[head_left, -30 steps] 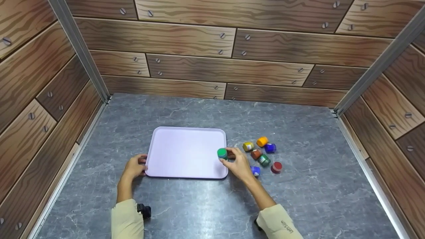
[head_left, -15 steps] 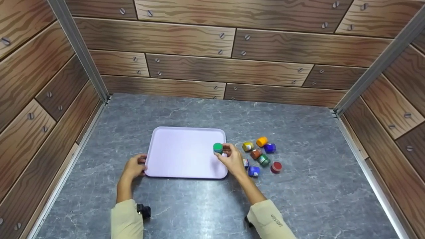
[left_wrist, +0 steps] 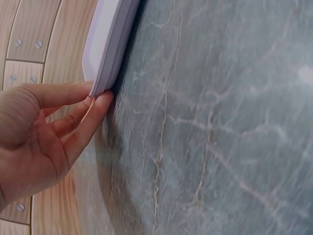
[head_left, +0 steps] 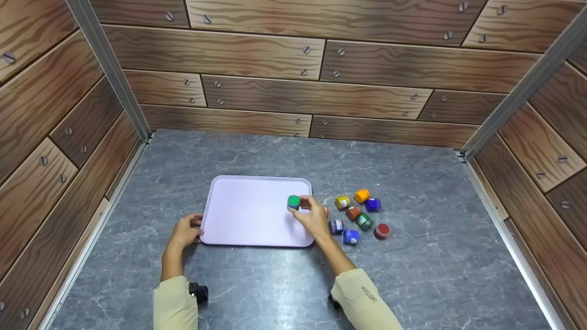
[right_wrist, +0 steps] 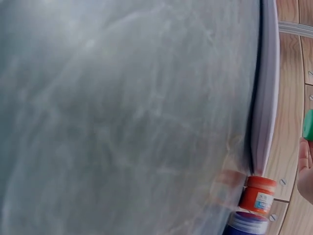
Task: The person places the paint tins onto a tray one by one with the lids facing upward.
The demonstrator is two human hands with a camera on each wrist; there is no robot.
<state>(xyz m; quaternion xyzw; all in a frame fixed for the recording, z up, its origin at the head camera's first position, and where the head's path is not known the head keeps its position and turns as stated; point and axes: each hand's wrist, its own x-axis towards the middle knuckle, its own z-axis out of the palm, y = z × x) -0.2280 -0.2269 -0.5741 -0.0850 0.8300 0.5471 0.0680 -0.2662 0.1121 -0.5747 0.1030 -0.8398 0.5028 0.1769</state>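
Observation:
Above the right part of a pale lilac tray (head_left: pixel 247 211), my right hand (head_left: pixel 314 222) holds a small paint jar with a green lid (head_left: pixel 293 202) between thumb and fingers. At the right wrist view's edge, that green-lidded jar (right_wrist: pixel 308 125) and a few fingertips show. My left hand (head_left: pixel 185 230) grips the tray's near left corner. The left wrist view has the thumb on the rim of the tray (left_wrist: pixel 113 46) and a finger beneath it. Right of the tray lie several paint jars, among them a yellow one (head_left: pixel 342 202), a dark green one (head_left: pixel 364 221) and a blue one (head_left: pixel 351 236).
Nearby are an orange jar (head_left: pixel 362 195), a brown jar (head_left: pixel 353 212), a dark blue jar (head_left: pixel 373 204), a purple-blue jar (head_left: pixel 336 226) and a red-lidded jar (head_left: pixel 381 231). An orange-red jar (right_wrist: pixel 259 196) stands beside the tray. Wood-patterned walls (head_left: pixel 257 91) enclose the grey marbled surface (head_left: pixel 257 284).
My right hand has carried the green-lidded jar left and slightly away, farther over the tray. The purple-blue jar has come into view behind it. My left hand has stayed at the tray corner.

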